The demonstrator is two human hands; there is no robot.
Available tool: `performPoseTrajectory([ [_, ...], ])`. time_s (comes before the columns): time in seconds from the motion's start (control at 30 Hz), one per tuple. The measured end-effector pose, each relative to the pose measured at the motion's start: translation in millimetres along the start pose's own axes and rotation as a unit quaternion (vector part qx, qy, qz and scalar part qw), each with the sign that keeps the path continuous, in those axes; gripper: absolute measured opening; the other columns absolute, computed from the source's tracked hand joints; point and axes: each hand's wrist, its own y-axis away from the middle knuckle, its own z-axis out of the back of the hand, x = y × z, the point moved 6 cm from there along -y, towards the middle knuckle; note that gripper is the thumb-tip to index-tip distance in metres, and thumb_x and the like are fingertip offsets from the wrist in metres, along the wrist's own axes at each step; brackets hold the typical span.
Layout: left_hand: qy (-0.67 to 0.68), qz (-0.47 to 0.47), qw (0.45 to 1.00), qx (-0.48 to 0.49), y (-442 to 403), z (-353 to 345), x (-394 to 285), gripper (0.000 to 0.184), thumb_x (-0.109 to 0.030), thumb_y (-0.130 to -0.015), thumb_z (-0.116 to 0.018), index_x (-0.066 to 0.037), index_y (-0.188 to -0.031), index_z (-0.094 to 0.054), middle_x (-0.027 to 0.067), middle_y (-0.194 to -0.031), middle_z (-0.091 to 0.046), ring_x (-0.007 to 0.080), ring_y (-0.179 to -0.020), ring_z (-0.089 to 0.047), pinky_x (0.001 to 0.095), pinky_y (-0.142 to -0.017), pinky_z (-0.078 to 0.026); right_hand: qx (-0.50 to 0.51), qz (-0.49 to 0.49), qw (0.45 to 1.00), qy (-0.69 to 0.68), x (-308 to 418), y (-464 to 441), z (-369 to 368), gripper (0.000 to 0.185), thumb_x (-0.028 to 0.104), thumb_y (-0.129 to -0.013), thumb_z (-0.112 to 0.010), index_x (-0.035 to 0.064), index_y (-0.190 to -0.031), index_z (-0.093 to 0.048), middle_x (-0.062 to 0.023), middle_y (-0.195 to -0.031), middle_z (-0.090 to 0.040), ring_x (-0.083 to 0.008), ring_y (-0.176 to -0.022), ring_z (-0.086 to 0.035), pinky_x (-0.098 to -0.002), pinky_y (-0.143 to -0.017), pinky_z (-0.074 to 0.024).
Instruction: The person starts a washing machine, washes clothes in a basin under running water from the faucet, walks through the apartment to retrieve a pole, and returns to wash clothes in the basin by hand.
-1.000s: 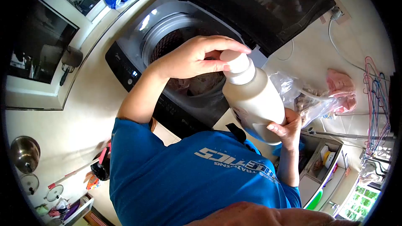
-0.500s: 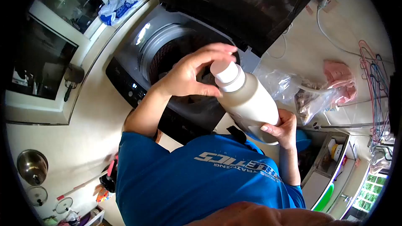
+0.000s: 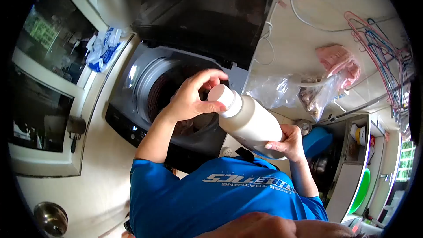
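My right hand (image 3: 291, 143) is wrapped round the lower end of a large cream-white bottle (image 3: 253, 125), which lies tilted with its white cap (image 3: 221, 96) toward the upper left. Beside the cap, my left hand (image 3: 189, 97) has its fingers spread; the thumb touches the cap's lower side, and the index finger stays raised just above it. Under the left hand is a dark top-loading washing machine (image 3: 136, 72), lid up, with fabric partly visible in its drum. The bottle's label side is turned away.
Behind the machine stands its raised black lid (image 3: 202, 17). Clear plastic bags (image 3: 277, 90) and a pink cloth (image 3: 339, 64) hang at the right, near hangers (image 3: 379, 53). A blue basin (image 3: 316, 141) and a shelf unit (image 3: 352, 167) are at the lower right.
The view has shifted, bringing the machine lower and leftward. My left hand's fingers have loosened from round the cap and spread. The bottle has shifted left and down in view, still in my right hand.
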Motion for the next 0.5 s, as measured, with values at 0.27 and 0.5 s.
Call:
performPoseTrajectory([
  [0.27, -0.265, -0.244, 0.924, 0.128, -59, -16, -65, 0.061, -0.024, -0.061, -0.075, -0.003, -0.114, -0.051, 0.0131, -0.121, -0.049, 0.0266, -0.116, -0.043, 0.0359, -0.096, -0.033, -0.072, 0.006, 0.996, 0.058, -27, 20, 23, 0.048, 0.034, -0.054, -0.081, -0.0053, -0.072, -0.061, -0.0037, -0.062, -0.056, -0.0079, -0.058, -0.05, -0.0237, -0.053, -0.0424],
  [0.5, -0.579, -0.147, 0.766, -0.236, -181, 47, -84, 0.054, -0.041, -0.08, -0.054, -0.01, -0.122, -0.043, 0.0112, -0.128, -0.04, 0.0266, -0.123, -0.032, 0.0578, -0.097, -0.02, -0.135, -0.032, 0.98, 0.14, -29, 54, 39, 0.053, 0.038, -0.053, -0.08, -0.0065, -0.073, -0.061, -0.008, -0.06, -0.057, -0.0097, -0.058, -0.052, -0.0261, -0.053, -0.0428],
])
